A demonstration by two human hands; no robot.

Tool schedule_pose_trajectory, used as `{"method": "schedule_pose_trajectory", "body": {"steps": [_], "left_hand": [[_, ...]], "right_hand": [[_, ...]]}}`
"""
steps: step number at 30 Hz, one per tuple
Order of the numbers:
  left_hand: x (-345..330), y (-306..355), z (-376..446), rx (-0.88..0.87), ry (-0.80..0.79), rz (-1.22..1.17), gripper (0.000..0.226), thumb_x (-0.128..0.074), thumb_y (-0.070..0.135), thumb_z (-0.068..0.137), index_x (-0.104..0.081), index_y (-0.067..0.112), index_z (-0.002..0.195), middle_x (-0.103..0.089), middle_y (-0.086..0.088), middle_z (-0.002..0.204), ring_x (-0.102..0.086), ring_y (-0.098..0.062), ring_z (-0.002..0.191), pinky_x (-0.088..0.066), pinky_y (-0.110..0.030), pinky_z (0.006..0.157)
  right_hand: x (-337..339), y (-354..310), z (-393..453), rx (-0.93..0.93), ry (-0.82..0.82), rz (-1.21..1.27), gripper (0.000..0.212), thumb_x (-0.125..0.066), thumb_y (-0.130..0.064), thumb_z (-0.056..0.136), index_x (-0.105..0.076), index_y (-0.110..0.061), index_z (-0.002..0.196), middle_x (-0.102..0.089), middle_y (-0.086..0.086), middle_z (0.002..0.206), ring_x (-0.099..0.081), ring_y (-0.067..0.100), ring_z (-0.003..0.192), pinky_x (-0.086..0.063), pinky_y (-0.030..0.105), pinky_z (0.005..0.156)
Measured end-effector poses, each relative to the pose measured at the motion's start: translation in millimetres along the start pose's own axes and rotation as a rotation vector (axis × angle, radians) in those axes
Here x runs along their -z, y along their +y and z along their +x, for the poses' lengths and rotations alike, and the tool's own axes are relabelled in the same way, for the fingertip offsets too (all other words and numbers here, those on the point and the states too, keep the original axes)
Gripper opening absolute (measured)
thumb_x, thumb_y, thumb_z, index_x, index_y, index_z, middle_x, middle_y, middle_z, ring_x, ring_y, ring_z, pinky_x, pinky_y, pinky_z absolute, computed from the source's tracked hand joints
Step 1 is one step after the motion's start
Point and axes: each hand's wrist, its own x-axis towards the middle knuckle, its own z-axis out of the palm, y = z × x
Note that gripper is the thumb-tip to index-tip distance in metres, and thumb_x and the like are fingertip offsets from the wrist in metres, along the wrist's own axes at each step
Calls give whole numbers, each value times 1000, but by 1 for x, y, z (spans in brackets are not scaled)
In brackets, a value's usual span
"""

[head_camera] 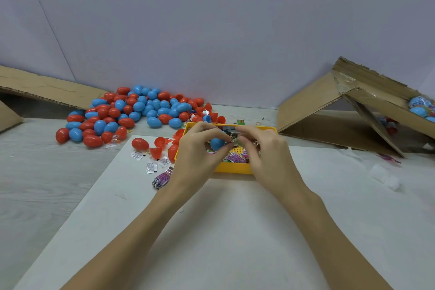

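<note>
A yellow plastic tray (pixel 235 168) sits in the middle of the table, filled with small printed packets. Over it, my left hand (pixel 200 150) curls around a blue plastic egg half (pixel 216 143). My right hand (pixel 263 150) pinches a small printed packet (pixel 236 141) at the egg's opening, thumb and forefinger meeting my left fingertips. Most of the egg is hidden behind my left fingers.
A heap of red and blue plastic eggs (pixel 131 113) lies at the back left. Open red egg halves (pixel 160 146), white paper slips (pixel 150 167) and a purple packet (pixel 161 180) lie left of the tray. Cardboard boxes stand far left (pixel 47 89) and right (pixel 341 110).
</note>
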Motion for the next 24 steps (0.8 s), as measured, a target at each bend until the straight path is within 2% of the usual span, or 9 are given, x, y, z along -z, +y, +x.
{"method": "schedule_pose_trajectory", "body": {"steps": [3, 4, 7, 9, 12, 16, 20, 22, 24], "left_hand": [[6, -1, 2, -27, 4, -9, 15, -82, 13, 84, -81, 13, 98, -66, -2, 109, -62, -17, 104, -56, -34, 86], [8, 0, 3, -59, 10, -13, 15, -82, 12, 84, -81, 13, 99, -66, -4, 111, -63, -17, 104, -56, -32, 86], [11, 3, 5, -192, 34, -3, 14, -82, 8, 83, -82, 10, 96, -65, -9, 114, -66, -20, 100, -57, -31, 85], [12, 2, 5, -302, 36, 45, 12, -82, 6, 82, -82, 10, 94, -66, -12, 115, -67, -22, 100, -58, -29, 85], [14, -1, 6, -384, -2, 96, 15, -82, 3, 83, -82, 11, 96, -67, -14, 121, -67, -27, 108, -59, -32, 89], [17, -4, 8, -417, -32, 166, 14, -81, 4, 84, -82, 11, 96, -67, -14, 124, -65, -28, 113, -57, -30, 92], [19, -7, 9, -438, -50, 214, 16, -76, 1, 86, -80, 10, 99, -66, -15, 126, -61, -26, 117, -45, -15, 98], [20, -10, 10, -444, -68, 276, 19, -74, -1, 87, -80, 9, 102, -65, -16, 127, -61, -27, 116, -46, -17, 96], [19, -12, 10, -371, -70, 274, 22, -74, 1, 89, -78, 10, 109, -64, -14, 127, -62, -26, 114, -49, -20, 93]], "right_hand": [[5, -3, 3, -240, 43, 286, 50, -32, -46, 107, -64, -18, 134, -71, -4, 123, -65, 10, 112, -52, 28, 96], [6, -3, 5, -329, 69, 434, 54, -28, -49, 107, -64, -18, 132, -72, -3, 121, -67, 9, 110, -55, 31, 95], [9, -3, 10, -512, 75, 721, 50, -30, -39, 111, -69, -10, 122, -77, 4, 109, -73, 15, 102, -61, 37, 89], [12, -2, 10, -577, -41, 784, 45, -37, -36, 111, -73, -10, 115, -78, 4, 105, -75, 21, 99, -61, 38, 88], [15, 1, 6, -555, -253, 793, 25, -54, -24, 106, -76, -14, 112, -78, 3, 109, -74, 23, 105, -59, 43, 95], [17, 2, 5, -560, -267, 870, 19, -66, -8, 98, -77, -13, 112, -78, 7, 110, -71, 26, 112, -55, 49, 103], [18, 3, 4, -478, -296, 755, 18, -74, -10, 92, -79, -19, 107, -80, 0, 99, -75, 17, 99, -60, 32, 88], [17, 4, 3, -429, -309, 632, 14, -78, -14, 90, -80, -24, 99, -80, -5, 91, -74, 9, 89, -57, 21, 74], [13, 5, 3, -385, -247, 491, 8, -81, -17, 87, -79, -24, 89, -79, -7, 83, -74, 6, 81, -55, 21, 73]]}}
